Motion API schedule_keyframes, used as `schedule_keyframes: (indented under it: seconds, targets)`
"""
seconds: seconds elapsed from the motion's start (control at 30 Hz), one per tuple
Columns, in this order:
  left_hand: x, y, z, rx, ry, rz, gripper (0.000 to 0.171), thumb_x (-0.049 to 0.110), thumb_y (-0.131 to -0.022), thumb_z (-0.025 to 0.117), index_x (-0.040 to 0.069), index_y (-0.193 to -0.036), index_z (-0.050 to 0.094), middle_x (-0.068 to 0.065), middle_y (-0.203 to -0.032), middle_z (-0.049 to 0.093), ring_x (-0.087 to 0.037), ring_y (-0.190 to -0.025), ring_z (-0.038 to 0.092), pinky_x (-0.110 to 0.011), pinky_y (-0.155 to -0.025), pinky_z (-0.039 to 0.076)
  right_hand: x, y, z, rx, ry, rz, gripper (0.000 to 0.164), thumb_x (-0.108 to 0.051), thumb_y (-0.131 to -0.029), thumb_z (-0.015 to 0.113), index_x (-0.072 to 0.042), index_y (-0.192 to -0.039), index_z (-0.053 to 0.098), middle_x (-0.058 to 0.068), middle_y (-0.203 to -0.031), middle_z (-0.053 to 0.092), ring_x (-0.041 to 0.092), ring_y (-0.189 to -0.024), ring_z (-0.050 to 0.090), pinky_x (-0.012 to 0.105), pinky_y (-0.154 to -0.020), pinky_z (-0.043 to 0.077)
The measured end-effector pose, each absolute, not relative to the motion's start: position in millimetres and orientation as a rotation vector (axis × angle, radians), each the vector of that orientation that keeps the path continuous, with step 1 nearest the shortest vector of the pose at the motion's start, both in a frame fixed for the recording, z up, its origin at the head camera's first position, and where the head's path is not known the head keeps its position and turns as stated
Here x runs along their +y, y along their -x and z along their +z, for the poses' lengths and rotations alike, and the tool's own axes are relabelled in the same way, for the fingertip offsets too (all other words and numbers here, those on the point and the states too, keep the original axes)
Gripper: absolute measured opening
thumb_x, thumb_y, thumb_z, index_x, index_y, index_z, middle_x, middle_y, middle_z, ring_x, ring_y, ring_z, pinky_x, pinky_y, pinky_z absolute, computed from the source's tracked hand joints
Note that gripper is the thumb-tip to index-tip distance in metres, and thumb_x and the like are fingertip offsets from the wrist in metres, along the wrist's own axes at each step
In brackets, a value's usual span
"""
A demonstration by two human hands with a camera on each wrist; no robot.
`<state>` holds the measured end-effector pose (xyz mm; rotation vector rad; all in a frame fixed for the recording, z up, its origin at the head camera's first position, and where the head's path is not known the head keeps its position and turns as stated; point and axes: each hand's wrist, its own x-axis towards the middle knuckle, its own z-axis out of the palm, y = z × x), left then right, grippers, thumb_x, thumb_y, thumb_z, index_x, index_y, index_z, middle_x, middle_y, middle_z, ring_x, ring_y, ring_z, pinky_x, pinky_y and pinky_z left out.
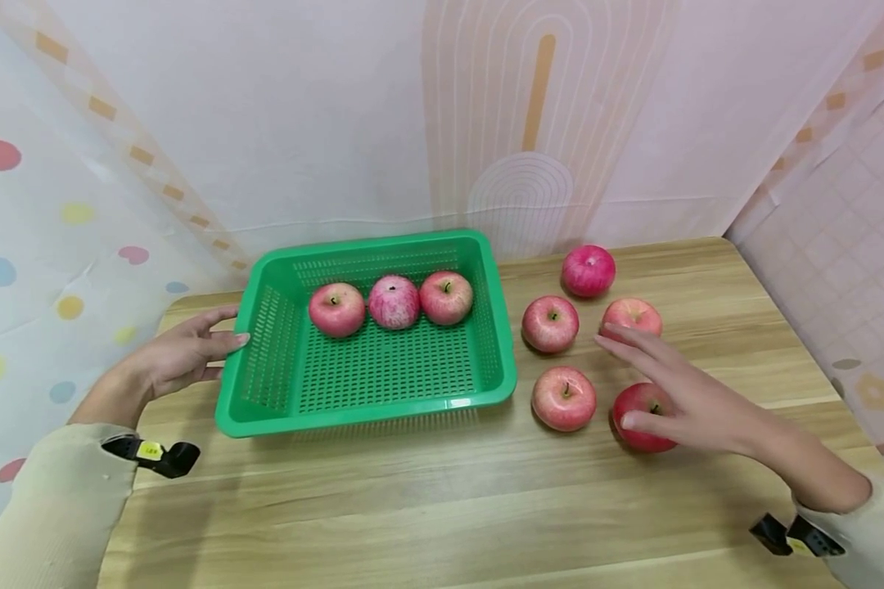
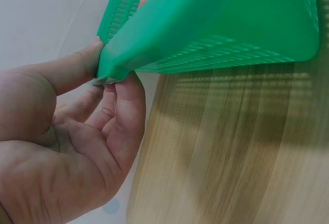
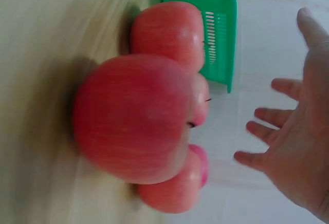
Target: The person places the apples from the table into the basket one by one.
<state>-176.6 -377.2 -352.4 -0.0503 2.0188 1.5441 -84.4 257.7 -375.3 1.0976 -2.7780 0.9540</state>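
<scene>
A green plastic basket (image 1: 405, 413) with perforated walls stands on the table, three apples in a row inside it, the middle one (image 1: 394, 303) streaked pink. My left hand (image 1: 187, 352) pinches the basket's left rim between thumb and fingers, which the left wrist view shows close up at the rim (image 2: 154, 34). To the basket's right lie several loose apples. My right hand (image 1: 696, 397), fingers spread, hovers over the nearest-right red apple (image 1: 642, 417); in the right wrist view a gap shows between the hand (image 3: 293, 131) and that apple (image 3: 131, 118).
Other loose apples sit close by: one at the front (image 1: 564, 398), one beside the basket (image 1: 551, 324), a pale one (image 1: 632, 315) and a deep pink one (image 1: 588, 271) at the back. A patterned cloth wall (image 1: 324, 123) rises behind the wooden table (image 1: 412, 507).
</scene>
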Motion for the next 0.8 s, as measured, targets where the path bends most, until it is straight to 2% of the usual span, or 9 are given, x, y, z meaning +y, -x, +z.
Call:
schedule_keyframes:
  seconds: [0.17, 0.4, 0.53, 0.63, 0.7, 0.8]
  targets:
    - [-378, 177, -352, 2.039, 0.053, 1.52, 0.064, 0.014, -0.109, 0.052, 0.01, -0.157, 0.01, 0.005, -0.109, 0.071, -0.013, -0.097, 0.071, -0.035, -0.081, 0.061, 264, 85, -390, -2.713, -1.082, 1.149, 0.095, -0.01, -0.075, 0.089, -0.009, -0.155, 0.04, 0.005, -0.159, 0.037, 0.004, -0.145, 0.029, 0.009, -0.109, 0.022]
    - [-380, 176, -351, 2.042, 0.058, 1.519, 0.063, 0.016, -0.109, 0.053, 0.012, -0.157, 0.012, 0.004, -0.108, 0.071, -0.014, -0.095, 0.072, -0.035, -0.081, 0.061, 275, 84, -402, -2.641, -1.072, 1.332, 0.093, -0.002, -0.07, 0.09, 0.0, -0.15, 0.043, 0.003, -0.156, 0.043, 0.002, -0.143, 0.033, 0.011, -0.111, 0.025]
    - [-379, 176, -351, 2.044, 0.07, 1.514, 0.064, 0.017, -0.109, 0.053, 0.012, -0.157, 0.012, 0.005, -0.108, 0.072, -0.013, -0.096, 0.071, -0.035, -0.082, 0.061, 281, 81, -409, -2.64, -1.032, 1.329, 0.094, -0.003, -0.067, 0.092, 0.0, -0.149, 0.045, -0.009, -0.155, 0.043, -0.001, -0.141, 0.034, 0.01, -0.111, 0.024]
    - [-378, 177, -351, 2.042, 0.071, 1.517, 0.063, 0.016, -0.109, 0.052, 0.012, -0.157, 0.012, 0.005, -0.108, 0.072, -0.013, -0.097, 0.071, -0.035, -0.081, 0.061, 285, 78, -416, -2.654, -0.989, 1.353, 0.098, -0.006, -0.067, 0.092, -0.005, -0.151, 0.044, -0.015, -0.154, 0.042, -0.002, -0.141, 0.034, 0.009, -0.111, 0.023]
    - [-377, 177, -351, 2.037, 0.064, 1.52, 0.062, 0.015, -0.109, 0.052, 0.012, -0.157, 0.012, 0.005, -0.109, 0.072, -0.013, -0.097, 0.071, -0.035, -0.081, 0.061, 288, 77, -420, -2.657, -0.972, 1.406, 0.1, -0.007, -0.067, 0.092, -0.007, -0.153, 0.042, -0.012, -0.156, 0.042, -0.001, -0.142, 0.033, 0.009, -0.111, 0.023]
    - [-377, 177, -351, 2.025, 0.052, 1.529, 0.062, 0.014, -0.109, 0.051, 0.012, -0.157, 0.012, 0.005, -0.109, 0.072, -0.013, -0.097, 0.071, -0.034, -0.081, 0.061, 292, 75, -425, -2.63, -0.972, 1.521, 0.106, -0.01, -0.067, 0.093, -0.007, -0.157, 0.036, 0.0, -0.159, 0.041, 0.002, -0.145, 0.032, 0.01, -0.112, 0.024]
